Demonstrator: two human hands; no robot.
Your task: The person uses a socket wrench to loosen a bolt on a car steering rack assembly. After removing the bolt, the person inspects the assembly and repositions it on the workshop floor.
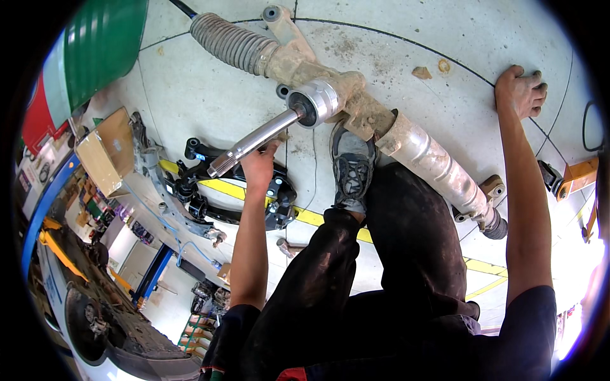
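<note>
The left grip (pixel 257 168) is at the splined shaft (pixel 254 144) of the steering rack (pixel 372 117); whether it's closed around it, I can't tell. The right grip (pixel 522 94), half-open, looks empty; I'd have it steady the rack, mostly between both grips, against rolling.

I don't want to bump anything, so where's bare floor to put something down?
Floor is mostly bare between the right hand and silver pipe, and between the green barrel and big ribbed hose. It's crowded around the left hand: metal rod, black car parts.
</note>
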